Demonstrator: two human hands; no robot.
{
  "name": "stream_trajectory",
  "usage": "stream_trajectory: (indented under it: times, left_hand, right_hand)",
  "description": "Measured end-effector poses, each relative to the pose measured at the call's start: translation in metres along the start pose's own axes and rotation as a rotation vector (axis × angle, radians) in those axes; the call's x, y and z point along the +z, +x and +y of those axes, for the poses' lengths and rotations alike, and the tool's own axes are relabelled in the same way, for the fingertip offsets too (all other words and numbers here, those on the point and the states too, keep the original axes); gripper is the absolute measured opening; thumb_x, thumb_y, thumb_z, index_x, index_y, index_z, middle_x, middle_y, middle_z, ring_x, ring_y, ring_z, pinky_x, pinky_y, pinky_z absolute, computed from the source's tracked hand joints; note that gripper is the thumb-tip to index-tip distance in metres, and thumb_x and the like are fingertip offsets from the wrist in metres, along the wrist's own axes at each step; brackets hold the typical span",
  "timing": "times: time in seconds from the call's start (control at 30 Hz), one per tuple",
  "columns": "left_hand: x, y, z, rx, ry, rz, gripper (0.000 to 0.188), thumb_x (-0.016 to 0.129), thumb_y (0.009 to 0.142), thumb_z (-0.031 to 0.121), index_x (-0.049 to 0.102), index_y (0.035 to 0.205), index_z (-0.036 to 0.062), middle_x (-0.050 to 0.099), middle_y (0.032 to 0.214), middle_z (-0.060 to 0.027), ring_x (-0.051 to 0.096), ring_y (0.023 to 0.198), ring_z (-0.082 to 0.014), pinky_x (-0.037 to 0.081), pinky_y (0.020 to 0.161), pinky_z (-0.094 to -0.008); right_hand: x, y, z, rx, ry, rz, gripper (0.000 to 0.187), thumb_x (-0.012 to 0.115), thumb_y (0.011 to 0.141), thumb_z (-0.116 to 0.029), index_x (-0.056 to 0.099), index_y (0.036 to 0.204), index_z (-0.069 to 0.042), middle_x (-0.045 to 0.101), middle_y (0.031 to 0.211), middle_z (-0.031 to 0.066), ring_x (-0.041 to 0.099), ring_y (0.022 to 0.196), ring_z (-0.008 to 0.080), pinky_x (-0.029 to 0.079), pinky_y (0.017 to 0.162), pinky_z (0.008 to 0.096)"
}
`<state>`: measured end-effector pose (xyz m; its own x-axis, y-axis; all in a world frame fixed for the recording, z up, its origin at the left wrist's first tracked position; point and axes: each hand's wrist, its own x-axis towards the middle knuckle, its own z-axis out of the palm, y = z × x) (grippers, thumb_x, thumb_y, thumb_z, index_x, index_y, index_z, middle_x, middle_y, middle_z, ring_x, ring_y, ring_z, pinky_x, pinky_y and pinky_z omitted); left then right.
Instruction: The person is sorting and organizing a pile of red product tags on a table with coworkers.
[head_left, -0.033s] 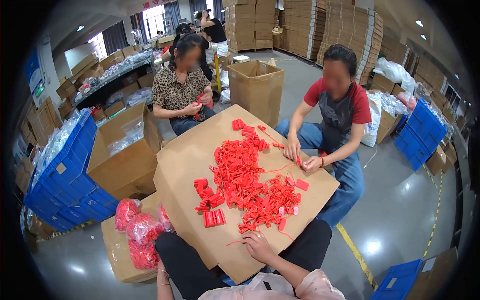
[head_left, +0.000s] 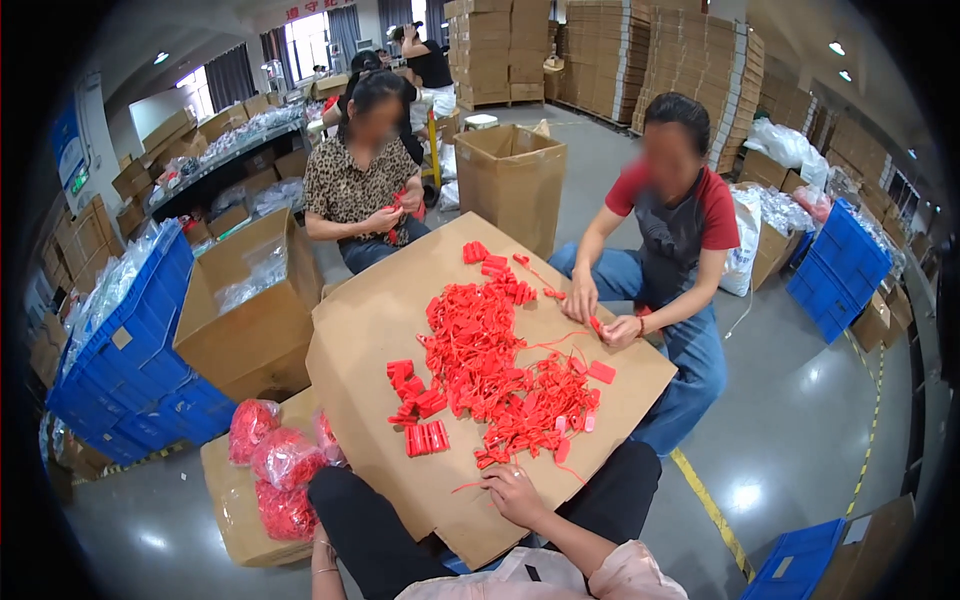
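Observation:
A heap of red plastic tags with thin tails (head_left: 470,340) spreads over the brown cardboard sheet (head_left: 365,300) in front of me. Along its left side lie neat bundles of the same tags (head_left: 427,438). My right hand (head_left: 514,494), a ring on one finger, is at the heap's near edge. Its fingers are closed together, and a thin red tail (head_left: 465,487) sticks out to the left of the fingertips. Low on the left, my left hand (head_left: 321,533) is beside my knee, near clear bags of red pieces (head_left: 287,458); its fingers are hidden.
Across the sheet, a person in a red-sleeved shirt (head_left: 690,205) handles a red tag; another in a leopard-print shirt (head_left: 350,180) holds red pieces. An open carton (head_left: 510,190) stands between them. Blue crates (head_left: 140,350) and another carton (head_left: 250,330) are at left, more crates (head_left: 840,265) at right.
The whole view has shifted very slightly. My hands and the red heap look the same as before.

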<state>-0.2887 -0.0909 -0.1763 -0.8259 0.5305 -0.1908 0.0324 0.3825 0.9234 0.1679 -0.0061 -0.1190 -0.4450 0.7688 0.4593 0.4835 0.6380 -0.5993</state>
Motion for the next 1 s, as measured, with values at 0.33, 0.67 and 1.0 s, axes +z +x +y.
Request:
stream_trajectory:
  times: [0.33, 0.67, 1.0]
  left_hand:
    - [0.226, 0.007, 0.063, 0.134, -0.095, -0.387, 0.02, 0.051, 0.089, 0.019, 0.059, 0.093, 0.0013, 0.055, 0.074, -0.0003, 0.05, 0.067, -0.01, 0.042, 0.064, -0.0223]
    - [0.306, 0.012, 0.024, 0.085, -0.005, -0.526, 0.02, 0.051, 0.089, 0.018, 0.059, 0.094, 0.0011, 0.056, 0.075, -0.0007, 0.051, 0.068, -0.0105, 0.042, 0.065, -0.0226]
    - [0.325, 0.003, -0.003, 0.03, 0.041, -0.628, 0.02, 0.051, 0.089, 0.018, 0.059, 0.095, 0.0009, 0.056, 0.077, -0.0011, 0.051, 0.07, -0.0109, 0.042, 0.067, -0.0229]
  right_hand:
    - [0.009, -0.004, -0.002, -0.041, 0.033, 0.002, 0.015, 0.055, 0.071, -0.004, 0.058, 0.085, -0.004, 0.054, 0.101, 0.008, 0.05, 0.098, 0.025, 0.039, 0.086, 0.0367]
    - [-0.025, 0.038, 0.005, 0.022, 0.21, 0.019, 0.021, 0.055, 0.077, -0.003, 0.055, 0.097, 0.0, 0.053, 0.1, 0.0116, 0.052, 0.096, 0.0266, 0.044, 0.08, 0.0356]
    - [-0.205, 0.133, 0.278, 0.524, 0.502, 0.504, 0.034, 0.049, 0.082, 0.0, 0.04, 0.114, -0.003, 0.055, 0.081, 0.006, 0.054, 0.071, 0.0123, 0.046, 0.062, 0.0262]
